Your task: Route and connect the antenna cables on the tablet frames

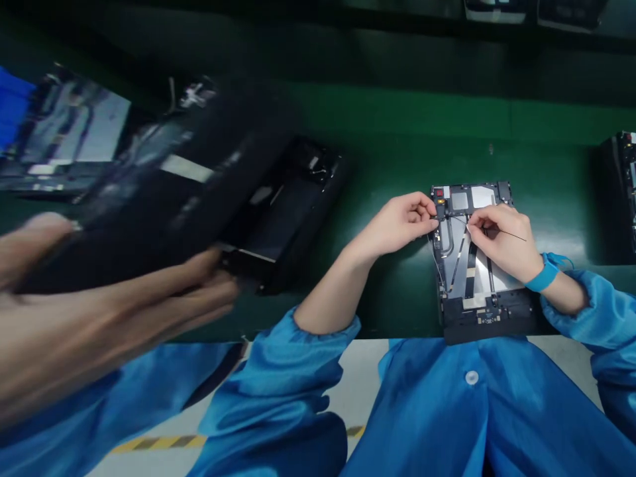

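Observation:
An opened tablet-like device point(479, 265) lies on the green bench before me, showing silver plates, ribbon cables and small circuit boards. My left hand point(405, 222) is at its upper left edge, thumb and forefinger pinched together. From those fingertips a thin cable point(437, 262) runs down along the device's left side. My right hand point(507, 242) is over the upper middle of the device, closed in a pinch on a thin black wire point(511, 234). One end of this wire sticks out to the right across the back of the hand. The exact fingertip contact is partly hidden.
At left, a co-worker's hands point(124, 311) hold a motion-blurred dark device point(218, 159). Behind it are another black device housing point(298, 212) and an opened device point(84, 126). More devices stand at the right edge point(627, 192) and on the upper shelf point(497, 10).

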A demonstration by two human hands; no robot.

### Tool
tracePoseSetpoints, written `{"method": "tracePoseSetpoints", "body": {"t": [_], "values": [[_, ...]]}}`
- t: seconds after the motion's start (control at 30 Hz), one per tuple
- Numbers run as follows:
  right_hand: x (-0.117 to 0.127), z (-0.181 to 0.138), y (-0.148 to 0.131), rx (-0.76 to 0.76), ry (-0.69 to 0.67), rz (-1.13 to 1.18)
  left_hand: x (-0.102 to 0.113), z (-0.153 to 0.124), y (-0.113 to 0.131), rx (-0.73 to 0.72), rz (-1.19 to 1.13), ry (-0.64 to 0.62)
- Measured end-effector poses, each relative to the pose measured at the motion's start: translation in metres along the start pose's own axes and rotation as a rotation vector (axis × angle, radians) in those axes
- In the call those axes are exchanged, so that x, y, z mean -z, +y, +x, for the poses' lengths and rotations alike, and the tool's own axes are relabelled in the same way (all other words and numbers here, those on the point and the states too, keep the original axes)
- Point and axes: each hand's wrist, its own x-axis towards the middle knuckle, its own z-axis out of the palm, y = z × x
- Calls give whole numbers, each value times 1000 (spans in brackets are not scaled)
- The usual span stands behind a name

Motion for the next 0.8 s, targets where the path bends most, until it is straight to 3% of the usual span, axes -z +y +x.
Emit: {"method": "tracePoseSetpoints", "body": {"t": [0.23,0.5,0.6,0.8], "values": [[0,5,-3,0,1,83,7,-2,3,83,-118,0],[0,4,-6,-43,-3,76,-12,-9,6,119,-148,174],[1,5,-6,-77,-12,87,-10,-7,16,122,14,174],[2,6,-3,-109,-18,137,7,9,45,-28,599,24]]}}
